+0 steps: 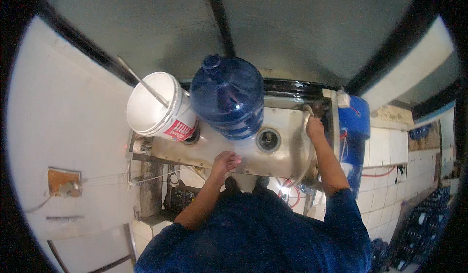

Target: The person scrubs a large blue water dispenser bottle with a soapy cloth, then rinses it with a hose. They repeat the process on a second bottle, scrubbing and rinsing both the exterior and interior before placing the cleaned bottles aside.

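A large blue plastic water jug (228, 97) stands upright on a stainless steel counter (215, 156), its neck at the upper left. Just right of the jug is a round fitting (268, 140) set into the steel. My right hand (315, 127) is closed around a pale flexible hose (306, 170) near the counter's right end. Over the front edge, below the jug, my left hand (226, 162) has its fingers apart and holds nothing. To the jug's left a white plastic bucket (153, 106) with a red label has a long rod (140, 79) leaning in it, partly over a second round fitting (192, 137).
A blue plastic drum (354, 127) stands beyond the counter's right end. Dark frame bars and a greyish panel (292, 28) rise behind the counter. Red tubing (298, 196) hangs below the front edge. Several dark jugs or crates (420, 222) lie at the far lower right.
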The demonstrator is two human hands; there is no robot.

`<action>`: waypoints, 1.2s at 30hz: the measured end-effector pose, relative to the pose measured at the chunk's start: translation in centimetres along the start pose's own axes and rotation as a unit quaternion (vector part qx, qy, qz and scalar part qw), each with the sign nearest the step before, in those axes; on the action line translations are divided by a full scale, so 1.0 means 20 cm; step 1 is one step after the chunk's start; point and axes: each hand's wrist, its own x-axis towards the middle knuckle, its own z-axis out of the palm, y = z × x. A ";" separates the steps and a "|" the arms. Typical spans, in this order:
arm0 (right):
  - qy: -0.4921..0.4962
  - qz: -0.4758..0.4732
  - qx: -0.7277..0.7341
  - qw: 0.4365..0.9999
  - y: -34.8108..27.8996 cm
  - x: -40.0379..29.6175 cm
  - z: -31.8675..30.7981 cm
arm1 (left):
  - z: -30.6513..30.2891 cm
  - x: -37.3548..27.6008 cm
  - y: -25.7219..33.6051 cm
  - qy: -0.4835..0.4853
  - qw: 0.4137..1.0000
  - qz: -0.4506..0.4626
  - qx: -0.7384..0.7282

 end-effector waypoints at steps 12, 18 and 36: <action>0.080 0.094 0.002 0.992 -0.07 0.11 0.19 | 0.16 -0.04 1.04 0.135 0.837 0.485 0.215; 0.272 -0.079 0.165 0.945 -0.37 -0.38 0.23 | 0.33 0.29 1.61 -0.062 0.813 0.493 0.303; 0.237 0.408 0.790 0.392 -0.33 -2.20 0.72 | 0.72 -0.32 1.22 -0.608 0.751 0.147 -0.214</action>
